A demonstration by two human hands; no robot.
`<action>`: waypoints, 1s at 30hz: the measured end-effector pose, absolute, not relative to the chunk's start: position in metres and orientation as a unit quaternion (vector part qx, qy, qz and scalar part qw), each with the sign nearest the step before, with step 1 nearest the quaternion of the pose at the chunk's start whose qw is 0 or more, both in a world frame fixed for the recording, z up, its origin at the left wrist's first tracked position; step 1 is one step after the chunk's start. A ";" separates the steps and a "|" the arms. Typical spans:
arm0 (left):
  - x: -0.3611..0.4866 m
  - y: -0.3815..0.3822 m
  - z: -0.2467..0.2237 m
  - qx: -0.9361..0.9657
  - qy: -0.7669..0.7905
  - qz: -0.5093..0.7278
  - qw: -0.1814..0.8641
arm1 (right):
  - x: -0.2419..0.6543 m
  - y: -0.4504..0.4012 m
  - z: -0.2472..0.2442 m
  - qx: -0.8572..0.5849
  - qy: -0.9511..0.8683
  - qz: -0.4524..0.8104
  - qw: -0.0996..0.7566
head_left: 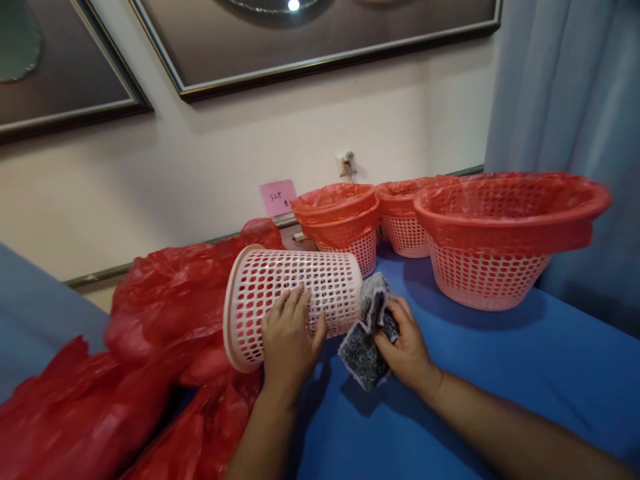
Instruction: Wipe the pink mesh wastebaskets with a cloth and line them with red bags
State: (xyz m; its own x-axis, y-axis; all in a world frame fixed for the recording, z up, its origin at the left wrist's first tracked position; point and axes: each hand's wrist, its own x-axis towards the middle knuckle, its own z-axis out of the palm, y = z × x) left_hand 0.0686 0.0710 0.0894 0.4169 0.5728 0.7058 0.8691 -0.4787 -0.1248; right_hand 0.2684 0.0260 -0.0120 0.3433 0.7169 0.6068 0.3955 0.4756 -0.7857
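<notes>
Pale mesh basket [305, 287] is lying on its side over the blue table [475, 393], approx. mid-view, w/ its wide rim facing L & base facing R. L hand [293, 327] is resting on the near side of its wall, palm down, fingers slightly spread, thumb held apart; it's pressing flat, not pinching. R hand [405, 343] is pinching a folded gray cloth [367, 357] btwn thumb & fingers, the upper fold sitting right by the basket's base. L forearm is coming up steeply from the bottom; R forearm is slanting in from lower R, wrist low over the table.

Red plastic bags [170, 307] are heaping up on the L, crowding behind & beside the basket's rim. Behind the base, a small lined basket [345, 220] is standing upright; another lined basket [407, 227] is standing next to it, & a big lined basket [495, 267] is standing farther R, all w/ red liners.

Table's far edge is running along the wall [320, 133], w/ a pink note [278, 197], a socket [346, 164] & framed pictures [320, 40] above. Blue curtain [565, 100] is hanging at the R edge. Blue surface is showing btwn R forearm & big lined basket, giving that arm some room.
</notes>
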 end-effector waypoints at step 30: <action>0.024 0.064 0.050 -0.636 -0.436 -0.636 0.022 | 0.340 0.072 -0.051 -0.595 -0.463 0.035 0.656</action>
State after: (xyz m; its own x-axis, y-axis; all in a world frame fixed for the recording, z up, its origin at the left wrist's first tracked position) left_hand 0.0245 0.0635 0.0505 -0.1897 0.5262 0.8289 0.5828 -0.6191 0.5264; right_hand 0.3403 0.0724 -0.0506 0.5688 0.5974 0.5653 0.5053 0.2884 -0.8133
